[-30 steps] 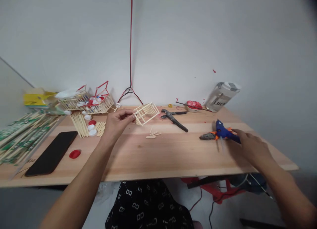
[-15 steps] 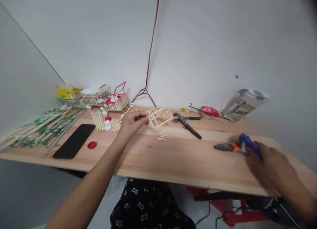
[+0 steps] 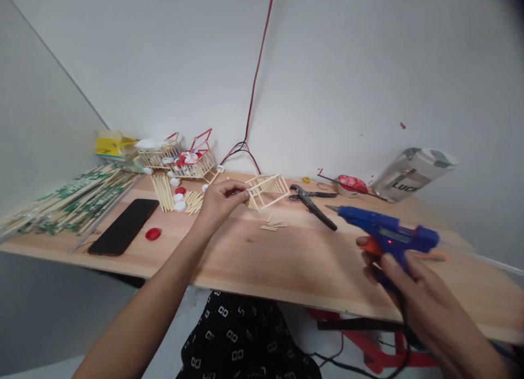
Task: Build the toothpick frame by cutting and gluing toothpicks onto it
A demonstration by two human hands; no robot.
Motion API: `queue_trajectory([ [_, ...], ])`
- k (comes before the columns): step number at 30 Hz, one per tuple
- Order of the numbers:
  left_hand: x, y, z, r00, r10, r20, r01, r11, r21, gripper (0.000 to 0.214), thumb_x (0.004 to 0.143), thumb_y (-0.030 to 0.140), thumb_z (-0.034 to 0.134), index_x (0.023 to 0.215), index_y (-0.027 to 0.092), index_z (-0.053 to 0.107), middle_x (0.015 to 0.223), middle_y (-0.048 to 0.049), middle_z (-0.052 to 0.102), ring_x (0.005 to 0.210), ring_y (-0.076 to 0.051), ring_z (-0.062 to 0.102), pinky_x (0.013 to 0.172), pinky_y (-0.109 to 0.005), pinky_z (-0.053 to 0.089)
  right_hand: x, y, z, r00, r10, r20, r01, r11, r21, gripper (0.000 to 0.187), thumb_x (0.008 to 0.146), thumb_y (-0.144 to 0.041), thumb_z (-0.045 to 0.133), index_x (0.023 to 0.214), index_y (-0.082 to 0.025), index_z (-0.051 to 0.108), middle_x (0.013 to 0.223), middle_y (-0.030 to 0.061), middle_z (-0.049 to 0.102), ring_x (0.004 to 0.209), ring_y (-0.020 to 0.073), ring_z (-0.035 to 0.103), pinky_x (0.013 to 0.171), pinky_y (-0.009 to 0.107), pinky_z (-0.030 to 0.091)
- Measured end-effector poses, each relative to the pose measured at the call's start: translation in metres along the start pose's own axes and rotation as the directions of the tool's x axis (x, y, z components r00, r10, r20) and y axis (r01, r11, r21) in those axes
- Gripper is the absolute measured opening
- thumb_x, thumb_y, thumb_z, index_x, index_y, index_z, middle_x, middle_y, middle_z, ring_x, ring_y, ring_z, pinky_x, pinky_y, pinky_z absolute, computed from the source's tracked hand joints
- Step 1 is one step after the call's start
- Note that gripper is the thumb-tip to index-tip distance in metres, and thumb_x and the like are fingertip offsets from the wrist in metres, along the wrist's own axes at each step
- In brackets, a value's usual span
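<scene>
My left hand (image 3: 224,202) pinches one end of a small wooden stick frame (image 3: 268,189), holding it tilted over the table. In my right hand (image 3: 403,278) is a blue glue gun (image 3: 380,226), its nozzle pointing left and a small red light lit on its side. My fingers wrap its grip at the orange trigger. Several short stick pieces (image 3: 273,225) lie on the table below the frame. Left of my left hand are a pile of cut sticks (image 3: 193,202) and a row of longer ones (image 3: 162,192).
Black cutters (image 3: 313,205) lie right of the frame. Behind stand a red-stained cup (image 3: 351,185) and a white can (image 3: 415,174). At left are a phone (image 3: 123,227), a red cap (image 3: 153,234), bundled chopsticks (image 3: 69,201) and stick baskets (image 3: 192,163) with bottle caps.
My right hand has lifted the glue gun from the right side of the table and turned its nozzle leftward. My left hand still holds the frame in nearly the same place.
</scene>
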State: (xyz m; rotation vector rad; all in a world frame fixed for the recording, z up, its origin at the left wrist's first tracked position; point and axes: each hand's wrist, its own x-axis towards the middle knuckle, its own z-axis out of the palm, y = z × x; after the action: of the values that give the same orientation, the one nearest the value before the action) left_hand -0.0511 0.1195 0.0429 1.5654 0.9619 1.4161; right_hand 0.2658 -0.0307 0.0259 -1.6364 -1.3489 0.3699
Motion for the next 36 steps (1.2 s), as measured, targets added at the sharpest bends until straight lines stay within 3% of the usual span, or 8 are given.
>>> queue_trajectory([
  [3,-0.001,0.001,-0.001,1.0,0.003,0.007,-0.003,1.0,0.0,0.015,0.068,0.023,0.074,0.08,0.013,0.074,0.078,-0.0043,0.071,0.069,-0.015,0.065,0.067,-0.028,0.056,-0.004,-0.018,0.024,0.953,0.095,0.288,-0.157,0.967,0.199,0.041,0.085,-0.057,0.054,0.105,-0.024,0.067,0.085,0.0078,0.068,0.074,0.0226,0.062,0.065,0.035,0.053],
  [6,-0.003,0.002,-0.002,1.0,0.001,0.006,-0.001,1.0,-0.001,0.016,0.069,0.023,0.074,0.081,0.013,0.074,0.079,-0.0045,0.071,0.068,-0.015,0.065,0.067,-0.028,0.055,-0.004,-0.038,0.039,0.933,0.0,0.359,-0.071,0.98,0.185,0.039,0.088,-0.053,0.052,0.103,-0.021,0.066,0.093,0.0073,0.067,0.078,0.0188,0.059,0.07,0.031,0.05],
  [10,-0.004,0.002,-0.003,1.0,-0.001,0.012,0.001,1.0,0.004,0.017,0.069,0.024,0.074,0.082,0.013,0.073,0.075,-0.0043,0.071,0.066,-0.015,0.065,0.066,-0.028,0.055,-0.002,-0.055,0.054,0.923,-0.065,0.379,0.006,0.988,0.155,0.038,0.088,-0.052,0.051,0.099,-0.019,0.066,0.092,0.0082,0.066,0.078,0.019,0.059,0.066,0.029,0.048],
  [15,-0.004,-0.001,-0.005,1.0,0.016,0.016,-0.017,1.0,0.016,0.017,0.071,0.024,0.073,0.084,0.013,0.074,0.073,-0.0039,0.07,0.066,-0.015,0.065,0.066,-0.027,0.054,-0.001,-0.056,0.066,0.912,-0.034,0.409,-0.02,0.992,0.127,0.039,0.09,-0.053,0.048,0.1,-0.018,0.062,0.08,0.0062,0.063,0.069,0.0169,0.057,0.056,0.027,0.044],
  [20,-0.004,-0.002,-0.007,0.999,0.024,0.028,-0.025,1.0,0.011,0.015,0.071,0.022,0.072,0.082,0.012,0.073,0.072,-0.0038,0.07,0.064,-0.014,0.064,0.065,-0.027,0.054,0.0,-0.054,0.068,0.908,0.004,0.42,-0.041,0.996,0.08,0.042,0.091,-0.056,0.045,0.099,-0.017,0.059,0.073,0.0031,0.057,0.062,0.0144,0.052,0.05,0.025,0.039],
  [36,-0.004,-0.001,-0.008,1.0,0.021,0.021,-0.022,0.997,0.072,0.014,0.071,0.022,0.071,0.081,0.013,0.073,0.07,-0.0035,0.07,0.063,-0.014,0.063,0.064,-0.026,0.052,0.003,-0.058,0.071,0.913,-0.05,0.404,0.061,0.998,-0.016,0.038,0.092,-0.055,0.041,0.08,-0.02,0.049,0.064,-0.0006,0.049,0.055,0.0125,0.043,0.048,0.025,0.034],
])
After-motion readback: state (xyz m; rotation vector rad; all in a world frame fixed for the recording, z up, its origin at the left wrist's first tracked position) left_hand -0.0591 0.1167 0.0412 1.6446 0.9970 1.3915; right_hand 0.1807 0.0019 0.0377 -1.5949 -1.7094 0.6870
